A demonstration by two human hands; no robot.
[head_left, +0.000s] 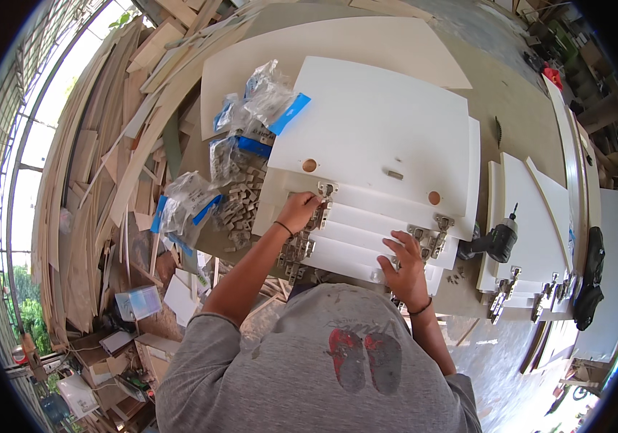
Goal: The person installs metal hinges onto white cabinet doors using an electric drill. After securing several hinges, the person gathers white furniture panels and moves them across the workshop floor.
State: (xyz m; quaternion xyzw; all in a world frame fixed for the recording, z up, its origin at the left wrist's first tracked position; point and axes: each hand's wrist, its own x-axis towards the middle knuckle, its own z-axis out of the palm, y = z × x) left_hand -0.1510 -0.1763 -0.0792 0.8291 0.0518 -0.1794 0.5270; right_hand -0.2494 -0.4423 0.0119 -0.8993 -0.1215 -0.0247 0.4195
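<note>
A stack of white cabinet panels lies in front of me, stepped so that the near edges show. Metal hinges sit in rows along those edges at both sides. My left hand is closed, its fingertips pinched at a hinge near the left side of the stack. My right hand hovers over the lower right panels with its fingers spread and nothing in them, close to the right-hand hinges. The top panel has two round holes, and a small metal piece rests on it between them.
Left of the stack are clear plastic bags with blue labels and a heap of small metal parts. A cordless drill stands at the right, before more white panels with hinges. Wooden offcuts pile up far left.
</note>
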